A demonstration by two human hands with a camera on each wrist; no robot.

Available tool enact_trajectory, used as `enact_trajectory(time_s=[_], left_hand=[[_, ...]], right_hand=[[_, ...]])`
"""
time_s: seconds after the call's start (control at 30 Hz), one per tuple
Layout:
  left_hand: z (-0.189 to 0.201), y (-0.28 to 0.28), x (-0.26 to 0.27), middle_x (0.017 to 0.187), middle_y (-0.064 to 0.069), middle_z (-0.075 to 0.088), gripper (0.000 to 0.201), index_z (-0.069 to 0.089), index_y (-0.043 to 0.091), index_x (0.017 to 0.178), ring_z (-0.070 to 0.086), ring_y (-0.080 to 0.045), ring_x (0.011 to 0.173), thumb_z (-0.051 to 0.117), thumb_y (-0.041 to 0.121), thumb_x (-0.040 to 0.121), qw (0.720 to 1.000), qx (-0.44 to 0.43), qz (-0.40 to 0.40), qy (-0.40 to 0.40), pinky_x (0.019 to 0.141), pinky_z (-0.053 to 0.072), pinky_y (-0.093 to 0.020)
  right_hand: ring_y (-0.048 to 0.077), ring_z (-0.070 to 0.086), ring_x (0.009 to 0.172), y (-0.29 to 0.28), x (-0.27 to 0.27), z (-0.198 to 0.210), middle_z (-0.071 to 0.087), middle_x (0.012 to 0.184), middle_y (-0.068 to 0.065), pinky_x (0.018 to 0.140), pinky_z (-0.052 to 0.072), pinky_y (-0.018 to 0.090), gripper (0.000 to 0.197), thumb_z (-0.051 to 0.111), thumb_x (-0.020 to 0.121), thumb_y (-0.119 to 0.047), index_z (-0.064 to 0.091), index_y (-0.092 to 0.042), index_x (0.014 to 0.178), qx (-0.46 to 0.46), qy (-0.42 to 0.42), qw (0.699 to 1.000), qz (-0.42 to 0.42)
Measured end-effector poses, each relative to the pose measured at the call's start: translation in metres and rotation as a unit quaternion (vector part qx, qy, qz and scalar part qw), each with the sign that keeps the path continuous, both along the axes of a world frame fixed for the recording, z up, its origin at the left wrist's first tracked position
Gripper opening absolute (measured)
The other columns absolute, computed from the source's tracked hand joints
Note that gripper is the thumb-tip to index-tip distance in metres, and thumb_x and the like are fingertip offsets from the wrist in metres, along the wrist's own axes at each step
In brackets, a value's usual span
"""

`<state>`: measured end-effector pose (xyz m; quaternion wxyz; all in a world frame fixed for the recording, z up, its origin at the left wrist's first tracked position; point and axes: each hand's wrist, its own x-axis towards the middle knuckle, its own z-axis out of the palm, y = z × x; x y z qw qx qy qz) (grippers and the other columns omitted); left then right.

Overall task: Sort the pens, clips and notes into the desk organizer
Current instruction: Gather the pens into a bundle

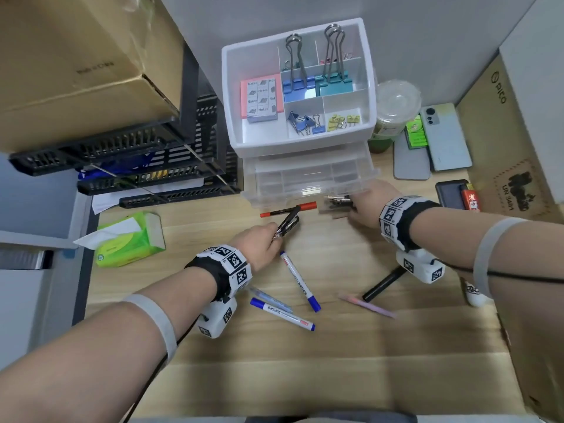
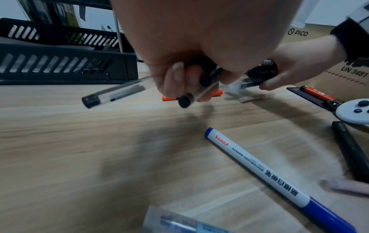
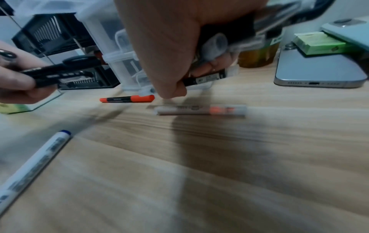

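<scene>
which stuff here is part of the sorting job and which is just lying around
Job:
- desk organizer
- black pens in left hand
- pens in right hand
- orange marker
- blue whiteboard markers
- pink pen
- binder clips
- sticky notes

Lying about:
- tissue pack
- phones
- lighter
- drink cup

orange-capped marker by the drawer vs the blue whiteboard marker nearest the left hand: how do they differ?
Colour: the orange marker has a dark barrel with orange ends; the blue whiteboard marker has a white printed barrel with blue ends.
Pose: the orange marker lies roughly crosswise in front of the open drawer; the blue one runs diagonally towards the person.
Length: the blue one looks longer.
Shared: both lie flat on the desk, capped, unheld.
</scene>
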<state>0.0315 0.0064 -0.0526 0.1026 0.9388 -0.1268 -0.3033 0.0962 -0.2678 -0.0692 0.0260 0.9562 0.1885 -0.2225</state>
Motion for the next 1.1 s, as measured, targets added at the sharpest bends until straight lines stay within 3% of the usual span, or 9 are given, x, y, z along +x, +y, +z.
enact_trajectory(time_s=[0.13,0.23,0.33,0.43,0.6,0.7,0.83,1.0,1.1], left_hand=[[0.011,-0.006,-0.005,0.086,-0.007,0.058,0.019,0.047,0.014,0.092,0.058,-0.029,0.081,0.039,0.028,0.102,0.999,-0.018,0.033,0.022,0.072,0.049,-0.038],[0.017,-0.014,-0.010,0.089,-0.008,0.059,0.018,0.051,0.012,0.091,0.056,-0.028,0.084,0.041,0.023,0.102,0.994,-0.059,0.076,0.043,0.071,0.042,-0.033],[0.018,-0.021,-0.015,0.087,-0.003,0.059,0.018,0.055,0.017,0.089,0.054,-0.022,0.082,0.045,0.024,0.102,0.982,-0.109,0.134,0.076,0.073,0.040,-0.031],[0.018,-0.029,-0.019,0.070,0.004,0.057,0.024,0.056,0.024,0.076,0.053,-0.019,0.068,0.050,0.026,0.099,0.960,-0.164,0.188,0.125,0.069,0.040,-0.031],[0.030,-0.048,-0.026,0.064,-0.001,0.057,0.030,0.054,0.016,0.067,0.049,-0.017,0.054,0.051,0.019,0.097,0.949,-0.196,0.173,0.177,0.059,0.038,-0.030],[0.032,-0.053,-0.034,0.062,-0.001,0.059,0.027,0.057,0.013,0.071,0.049,-0.016,0.053,0.051,0.019,0.097,0.946,-0.198,0.154,0.203,0.056,0.039,-0.029],[0.027,-0.050,-0.045,0.066,-0.001,0.061,0.023,0.062,0.010,0.086,0.053,-0.018,0.055,0.050,0.024,0.098,0.936,-0.196,0.161,0.244,0.060,0.043,-0.031],[0.033,-0.052,-0.054,0.064,-0.003,0.061,0.021,0.059,0.020,0.086,0.044,-0.013,0.041,0.046,0.025,0.102,0.923,-0.186,0.171,0.289,0.044,0.037,-0.028],[0.031,-0.052,-0.055,0.065,-0.008,0.060,0.024,0.061,0.016,0.086,0.041,-0.015,0.038,0.045,0.025,0.102,0.905,-0.198,0.198,0.319,0.038,0.035,-0.023]], right_hand=[[0.023,0.060,0.074,0.009,-0.027,0.003,0.063,0.087,0.004,0.066,0.054,0.033,0.017,0.061,0.082,-0.030,0.055,-0.018,0.092,0.096,0.094,0.988,-0.071],[0.021,0.061,0.072,0.023,-0.054,0.006,0.059,0.074,-0.002,0.058,0.047,0.026,0.013,0.065,0.080,-0.026,0.053,-0.021,0.083,0.232,0.148,0.944,-0.180],[0.012,0.057,0.050,0.042,-0.081,0.010,0.059,0.060,-0.001,0.044,0.039,0.019,0.024,0.071,0.083,-0.030,0.054,-0.017,0.071,0.383,0.153,0.854,-0.318],[0.003,0.046,0.032,0.061,-0.101,0.018,0.064,0.062,0.004,0.035,0.035,0.015,0.037,0.075,0.084,-0.039,0.066,-0.003,0.079,0.502,0.151,0.742,-0.418],[0.007,0.044,0.029,0.070,-0.106,0.024,0.055,0.042,-0.006,0.032,0.034,0.017,0.040,0.077,0.081,-0.043,0.063,-0.010,0.065,0.535,0.186,0.642,-0.516],[0.013,0.044,0.031,0.070,-0.110,0.021,0.053,0.041,0.000,0.033,0.035,0.020,0.042,0.080,0.077,-0.046,0.060,-0.012,0.059,0.523,0.208,0.631,-0.535],[0.017,0.048,0.037,0.070,-0.117,0.013,0.058,0.050,0.006,0.038,0.038,0.024,0.039,0.082,0.071,-0.046,0.064,-0.011,0.069,0.520,0.243,0.612,-0.545],[0.020,0.049,0.039,0.077,-0.131,0.004,0.054,0.046,0.004,0.044,0.041,0.029,0.033,0.080,0.073,-0.037,0.061,-0.011,0.066,0.523,0.244,0.582,-0.573],[0.021,0.052,0.041,0.079,-0.135,0.006,0.055,0.047,0.003,0.051,0.046,0.032,0.029,0.080,0.070,-0.033,0.063,-0.009,0.070,0.521,0.240,0.566,-0.592]])
